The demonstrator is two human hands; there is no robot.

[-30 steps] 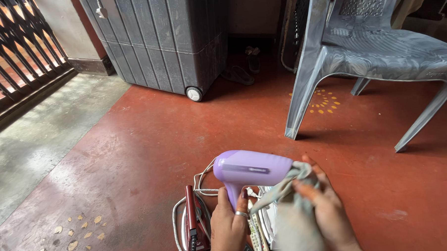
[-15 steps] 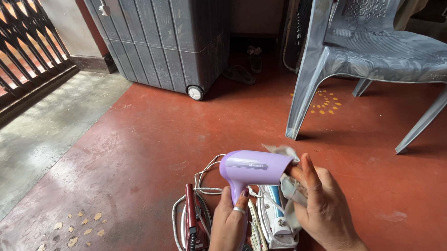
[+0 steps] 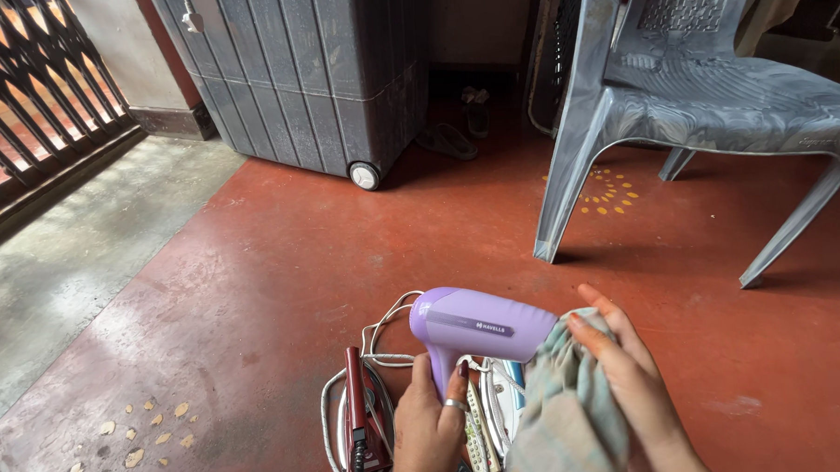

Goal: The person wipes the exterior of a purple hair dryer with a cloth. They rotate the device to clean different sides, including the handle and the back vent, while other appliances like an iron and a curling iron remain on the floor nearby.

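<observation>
My left hand (image 3: 433,423) grips the handle of a lilac hair dryer (image 3: 479,324), holding it above the red floor with its nozzle pointing right. My right hand (image 3: 635,382) holds a pale grey-green cloth (image 3: 568,417) and presses it against the dryer's nozzle end. The cloth hangs down over my wrist. Below the dryer lie a dark red hair straightener (image 3: 357,415) with a coiled white cord (image 3: 379,338), a white remote control (image 3: 478,437) and part of a white and blue appliance (image 3: 514,377), mostly hidden by the cloth.
A grey plastic chair (image 3: 704,105) stands at the back right. A grey ribbed cabinet on wheels (image 3: 303,77) is at the back, with sandals (image 3: 458,128) beside it. A metal gate (image 3: 24,101) and a concrete strip are on the left.
My right hand has drawn the cloth back over the dryer's nozzle end, and the cloth now drapes lower, covering the appliance beneath. The dryer has tilted slightly.
</observation>
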